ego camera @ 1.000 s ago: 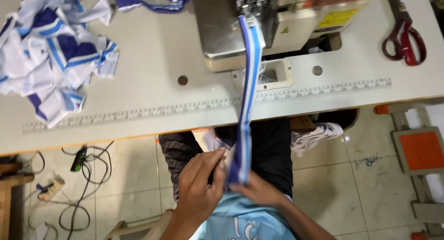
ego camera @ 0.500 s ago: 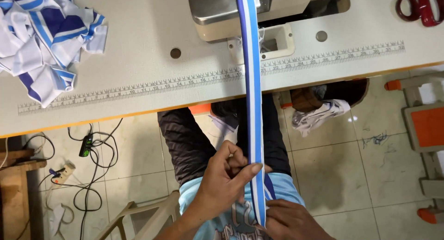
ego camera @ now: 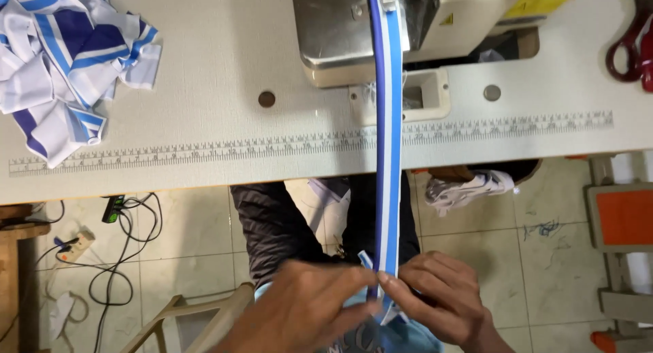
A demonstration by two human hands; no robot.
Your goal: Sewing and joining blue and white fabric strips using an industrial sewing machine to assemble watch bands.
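Left hand (ego camera: 306, 312) at lower centre of frame, fingers pinched narrow on the near end of the striped fabric strip (ego camera: 389, 156). Right hand (ego camera: 439, 302) just beside it at lower centre-right, fingers likewise closed on the same strip end, fingertips of both hands nearly touching. Strip coloured dark blue, white and light blue, stretched taut in a nearly vertical line from the hands up across the table edge to the sewing machine (ego camera: 408, 26) at upper centre, far end held under the machine head. Short loose corner of the strip turned up just left of the pinch point. Strip crossed over the printed measuring scale (ego camera: 204, 149) along the front of the pale sewing table (ego camera: 204, 74), passing just left of the rectangular cut-out in the table top. Pile of blue-and-white striped fabric pieces (ego camera: 61, 60) at upper left on the table, well apart from the strip. Red-handled scissors (ego camera: 632, 47) at upper right edge, partly cut off by the frame. Dark trousers visible below the table edge behind the strip. Cables (ego camera: 115, 251) and a plug on the tiled floor at lower left. Orange-and-grey pedal unit (ego camera: 622, 217) at right, on the floor.
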